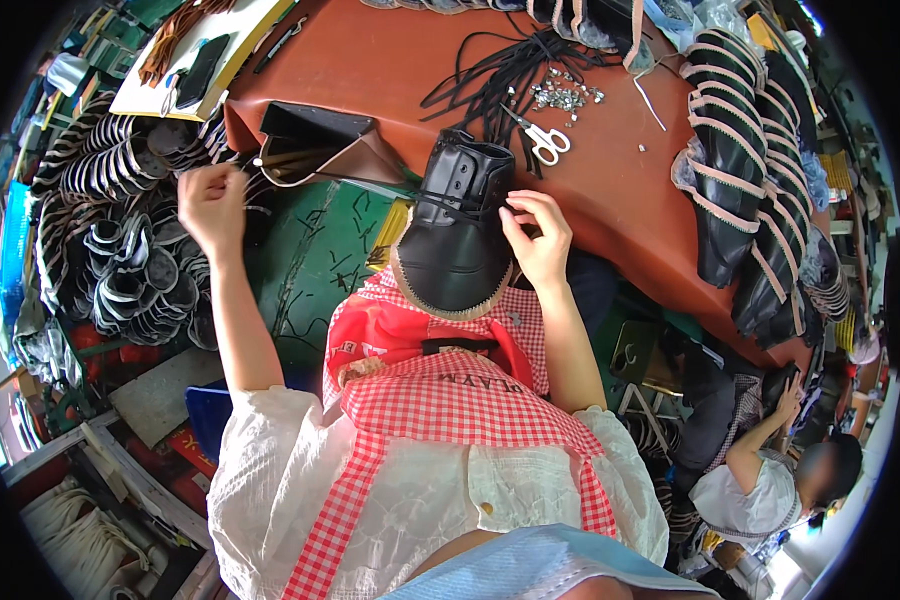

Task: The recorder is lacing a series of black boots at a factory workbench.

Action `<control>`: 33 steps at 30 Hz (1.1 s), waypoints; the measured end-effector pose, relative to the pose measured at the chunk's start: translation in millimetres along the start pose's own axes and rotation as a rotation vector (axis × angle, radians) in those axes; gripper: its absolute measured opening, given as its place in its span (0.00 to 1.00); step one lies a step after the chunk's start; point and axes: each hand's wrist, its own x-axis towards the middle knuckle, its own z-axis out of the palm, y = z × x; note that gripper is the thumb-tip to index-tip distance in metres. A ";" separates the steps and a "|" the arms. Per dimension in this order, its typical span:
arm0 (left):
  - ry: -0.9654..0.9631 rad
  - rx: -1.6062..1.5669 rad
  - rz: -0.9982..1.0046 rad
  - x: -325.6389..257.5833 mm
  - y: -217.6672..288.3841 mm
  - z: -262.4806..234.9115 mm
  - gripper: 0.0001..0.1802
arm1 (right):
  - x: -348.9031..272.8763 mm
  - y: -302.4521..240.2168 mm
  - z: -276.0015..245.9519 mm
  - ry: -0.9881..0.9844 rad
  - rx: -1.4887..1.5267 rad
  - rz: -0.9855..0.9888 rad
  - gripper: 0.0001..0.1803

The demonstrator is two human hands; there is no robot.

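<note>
A black lace-up boot upper [457, 240] with a pale stitched rim rests toe toward me on my red checked apron [460, 400], against the table edge. Black shoelace [450, 207] crosses its front below the eyelets. My right hand [540, 238] is at the boot's right side, thumb and forefinger bent in a pinch where the lace ends. Off to the left, my left hand [213, 212] is raised and closed; whatever its fingers hold is too small to make out. A thin strand runs leftward from the boot toward an open pouch [355, 155] on the table edge.
On the brown table lie white-handled scissors [548, 145], black laces [490, 80] and small metal pieces [565, 92]. Stacked black uppers [725, 150] stand right, more pieces [135, 250] left. A phone [202, 72] lies on a board. Another person [760, 490] sits lower right.
</note>
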 end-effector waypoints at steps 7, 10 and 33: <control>-0.268 -0.362 -0.021 -31.2 66.6 6.2 0.06 | 43.7 -49.1 66.4 -0.441 0.215 0.013 0.10; -0.405 -0.160 -0.082 -46.0 69.8 21.8 0.15 | 47.6 -53.4 66.2 -0.553 0.243 0.159 0.11; -0.723 -0.911 -0.593 -120.8 78.1 152.1 0.09 | 46.4 -13.9 31.2 -0.426 -0.558 0.092 0.05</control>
